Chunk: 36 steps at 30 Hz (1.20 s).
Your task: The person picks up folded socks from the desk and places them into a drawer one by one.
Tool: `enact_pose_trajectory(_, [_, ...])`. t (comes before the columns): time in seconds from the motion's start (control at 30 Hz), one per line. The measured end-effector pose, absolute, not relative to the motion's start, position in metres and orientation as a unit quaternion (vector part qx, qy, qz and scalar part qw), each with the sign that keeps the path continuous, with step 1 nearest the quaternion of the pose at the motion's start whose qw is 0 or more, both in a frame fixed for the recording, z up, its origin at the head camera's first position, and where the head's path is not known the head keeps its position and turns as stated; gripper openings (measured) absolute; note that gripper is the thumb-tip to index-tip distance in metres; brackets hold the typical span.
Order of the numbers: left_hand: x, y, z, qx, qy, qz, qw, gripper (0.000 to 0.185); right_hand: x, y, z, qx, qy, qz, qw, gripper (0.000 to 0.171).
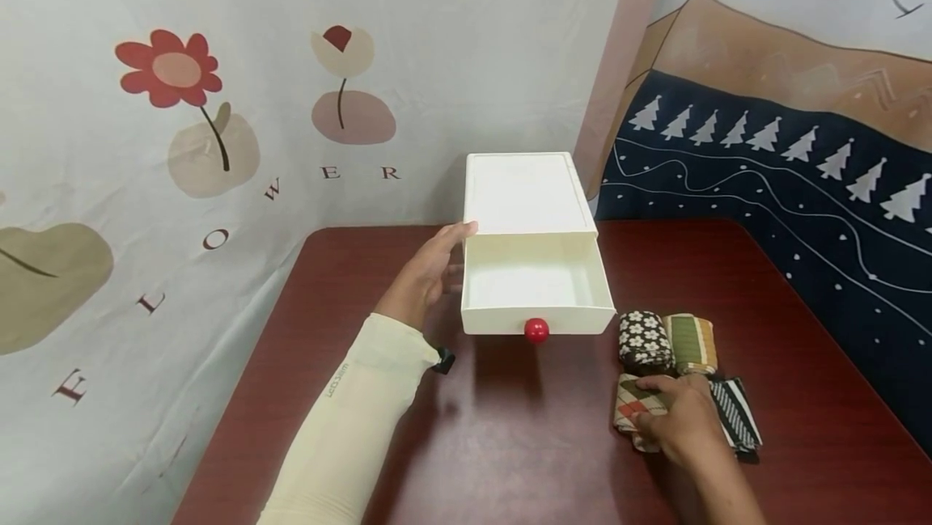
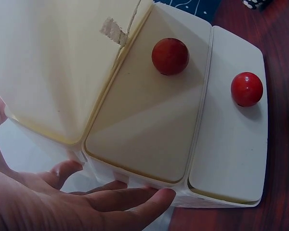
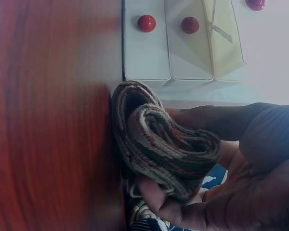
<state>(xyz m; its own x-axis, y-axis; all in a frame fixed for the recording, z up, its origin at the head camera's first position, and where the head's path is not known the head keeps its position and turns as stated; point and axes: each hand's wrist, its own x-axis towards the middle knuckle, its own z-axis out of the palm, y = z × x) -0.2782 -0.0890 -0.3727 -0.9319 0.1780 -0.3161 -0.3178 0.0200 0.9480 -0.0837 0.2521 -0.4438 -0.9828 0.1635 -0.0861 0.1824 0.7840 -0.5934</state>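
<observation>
A small white drawer cabinet (image 1: 527, 189) has its top drawer (image 1: 539, 320) pulled out, bare inside, with a red round knob (image 1: 536, 330) in front. My left hand (image 1: 434, 266) rests against the cabinet's left side, fingers extended, one tip at the top edge. At the right, my right hand (image 1: 688, 420) grips a rolled argyle sock (image 3: 164, 139) between thumb and fingers, low at the table. Beside it lie a black rolled sock with white flowers (image 1: 644, 340), a green striped rolled sock (image 1: 692, 343) and a black-and-white striped one (image 1: 737, 416), partly behind the hand.
Two lower drawers, a middle one (image 2: 144, 106) and a bottom one (image 2: 229, 139), are closed, each with a red knob. Everything stands on a dark red wooden table (image 1: 539, 444). A printed cloth (image 1: 451, 40) hangs behind, and a dark tree-patterned one (image 1: 772, 177) at the right.
</observation>
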Motion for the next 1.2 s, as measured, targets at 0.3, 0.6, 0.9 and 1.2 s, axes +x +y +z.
enact_pose_trajectory(0.3, [-0.279,-0.089,-0.376,-0.049,0.69,0.7,0.175,0.067,-0.082,0.252,-0.435,0.112,0.928,-0.353,0.035,0.056])
enact_pose_trajectory(0.6, [-0.279,-0.089,-0.375,-0.052,0.691,0.699,0.178,0.068,-0.076,0.252,-0.414,0.113,0.924,-0.365,-0.019,0.058])
enact_pose_trajectory(0.9, [-0.278,-0.089,-0.376,-0.047,0.693,0.696,0.182,0.072,-0.073,0.249,-0.401,0.095,0.915,-0.357,-0.163,0.051])
enact_pose_trajectory(1.2, [-0.277,-0.09,-0.375,-0.049,0.697,0.691,0.186,0.072,-0.08,0.246,-0.379,0.113,0.902,-0.357,-0.213,0.05])
